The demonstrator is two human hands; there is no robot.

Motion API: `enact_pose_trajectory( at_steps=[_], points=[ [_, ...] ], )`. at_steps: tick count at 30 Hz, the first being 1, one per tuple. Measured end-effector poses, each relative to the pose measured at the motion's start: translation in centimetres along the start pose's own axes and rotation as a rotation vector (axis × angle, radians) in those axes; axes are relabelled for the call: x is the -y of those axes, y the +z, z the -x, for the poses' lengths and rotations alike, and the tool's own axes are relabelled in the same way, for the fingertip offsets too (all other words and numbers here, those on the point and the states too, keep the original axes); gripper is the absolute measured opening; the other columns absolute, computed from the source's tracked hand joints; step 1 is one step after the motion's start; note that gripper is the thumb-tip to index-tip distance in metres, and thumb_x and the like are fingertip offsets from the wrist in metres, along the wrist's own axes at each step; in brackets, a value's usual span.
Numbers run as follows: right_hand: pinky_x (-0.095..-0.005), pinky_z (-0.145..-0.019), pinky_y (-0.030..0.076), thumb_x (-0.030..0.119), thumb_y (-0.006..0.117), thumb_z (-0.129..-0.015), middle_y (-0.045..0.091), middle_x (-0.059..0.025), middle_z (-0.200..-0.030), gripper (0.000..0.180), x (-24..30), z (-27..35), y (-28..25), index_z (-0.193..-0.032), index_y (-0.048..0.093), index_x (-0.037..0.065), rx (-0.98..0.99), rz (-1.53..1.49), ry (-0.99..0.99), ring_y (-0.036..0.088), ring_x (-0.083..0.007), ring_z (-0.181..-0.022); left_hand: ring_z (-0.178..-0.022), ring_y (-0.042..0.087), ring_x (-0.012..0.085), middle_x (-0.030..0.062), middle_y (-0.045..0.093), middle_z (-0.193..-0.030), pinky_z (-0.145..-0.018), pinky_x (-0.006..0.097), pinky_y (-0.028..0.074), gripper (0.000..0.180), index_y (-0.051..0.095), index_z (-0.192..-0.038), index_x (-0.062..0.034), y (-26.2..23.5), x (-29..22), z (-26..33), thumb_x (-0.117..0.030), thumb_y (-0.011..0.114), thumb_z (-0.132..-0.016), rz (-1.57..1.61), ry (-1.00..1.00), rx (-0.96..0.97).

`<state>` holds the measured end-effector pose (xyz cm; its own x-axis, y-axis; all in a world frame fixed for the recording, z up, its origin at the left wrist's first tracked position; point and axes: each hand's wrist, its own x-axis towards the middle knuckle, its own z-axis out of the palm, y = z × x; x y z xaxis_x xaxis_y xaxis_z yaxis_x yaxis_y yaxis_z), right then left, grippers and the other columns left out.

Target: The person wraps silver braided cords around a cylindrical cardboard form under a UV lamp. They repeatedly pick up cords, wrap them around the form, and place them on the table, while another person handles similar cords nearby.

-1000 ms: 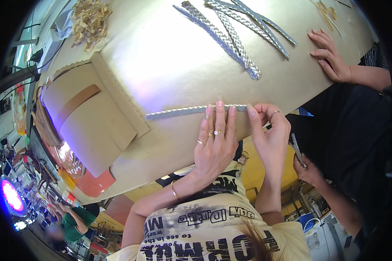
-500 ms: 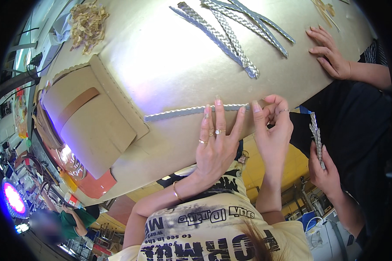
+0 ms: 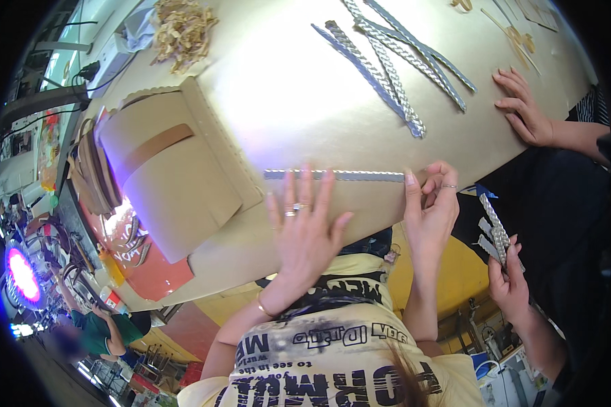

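A long silver braided strip (image 3: 332, 175) lies along the near edge of the gold-coloured table (image 3: 299, 102). My left hand (image 3: 305, 227) lies flat with its fingers spread, the fingertips touching the strip's middle; it wears rings and a bracelet. My right hand (image 3: 429, 210) is at the strip's right end, index finger on the end and the other fingers curled beside it.
Several more silver strips (image 3: 394, 68) lie crossed at the far middle. A tan cardboard piece (image 3: 170, 183) covers the table's left part, with a heap of scraps (image 3: 180, 30) beyond. A co-worker's hand (image 3: 523, 108) rests on the table at right; their other hand (image 3: 509, 285) holds silver strips.
The co-worker's lower hand has come up holding silver strips. My left fingers have spread wider over the strip. My right hand stays at the strip's end.
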<state>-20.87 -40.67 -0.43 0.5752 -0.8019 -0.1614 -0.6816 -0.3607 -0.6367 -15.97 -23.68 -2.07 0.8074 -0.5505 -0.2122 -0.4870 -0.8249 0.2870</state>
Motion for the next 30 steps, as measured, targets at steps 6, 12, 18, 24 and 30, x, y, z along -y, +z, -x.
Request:
enact_pose_trajectory(
  at_steps=[6, 12, 18, 24, 30],
  points=[
    [-0.0452, -0.087, 0.039, 0.015, 0.063, -0.089, 0.058, -0.0129, -0.110, 0.033, 0.3, 1.5, 1.4, -0.120, 0.057, 0.007, -0.199, 0.306, -0.567, 0.054, -0.0283, -0.104, -0.147, 0.015, 0.0391, 0.0201, 0.019, -0.158, -0.116, 0.057, 0.006, 0.075, 0.031, -0.151, -0.0074, -0.2, 2.9, 0.5, -0.042, 0.058, -0.089, 0.026, -0.020, -0.013],
    [-0.0484, -0.114, 0.025, 0.033, 0.057, -0.092, 0.040, -0.0129, -0.150, 0.058, 0.8, 4.8, 4.2, -0.142, 0.044, 0.007, 0.316, 0.268, -0.670, 0.036, -0.0295, -0.140, -0.147, 0.014, 0.0399, 0.0196, 0.017, -0.159, -0.114, 0.060, 0.009, 0.074, 0.030, -0.151, -0.0084, -0.2, 2.8, 0.2, -0.042, 0.056, -0.090, 0.008, -0.001, -0.017],
    [-0.0462, -0.110, 0.030, 0.029, 0.063, -0.090, 0.042, -0.0105, -0.149, 0.049, -2.7, 2.7, 1.0, -0.132, 0.054, 0.005, -0.116, 0.350, -0.658, 0.035, -0.0258, -0.140, -0.147, 0.010, 0.0397, 0.0224, 0.016, -0.158, -0.115, 0.059, 0.001, 0.072, 0.027, -0.150, -0.0016, -0.5, 2.8, 0.3, -0.033, 0.053, -0.091, -0.014, 0.032, -0.028],
    [-0.0389, -0.090, 0.039, 0.026, 0.067, -0.082, 0.057, -0.0064, -0.107, 0.027, 0.3, 2.0, 2.4, -0.103, 0.063, 0.008, 0.005, 0.240, -0.699, 0.052, -0.0230, -0.107, -0.146, 0.007, 0.0442, 0.0275, 0.011, -0.157, -0.113, 0.063, -0.002, 0.074, 0.024, -0.150, -0.0005, 0.0, 3.3, 0.5, -0.031, 0.055, -0.090, -0.008, 0.089, -0.110],
    [-0.0379, -0.085, 0.040, 0.022, 0.068, -0.083, 0.060, -0.0042, -0.090, 0.015, -0.5, 2.4, 0.5, -0.088, 0.062, 0.010, 0.102, -0.005, -0.471, 0.058, -0.0254, -0.092, -0.143, 0.001, 0.0531, 0.0383, 0.003, -0.153, -0.109, 0.068, -0.004, 0.081, 0.019, -0.150, -0.0007, 1.3, 4.7, 2.2, -0.021, 0.064, -0.086, 0.133, 0.270, -0.418]
  ],
)
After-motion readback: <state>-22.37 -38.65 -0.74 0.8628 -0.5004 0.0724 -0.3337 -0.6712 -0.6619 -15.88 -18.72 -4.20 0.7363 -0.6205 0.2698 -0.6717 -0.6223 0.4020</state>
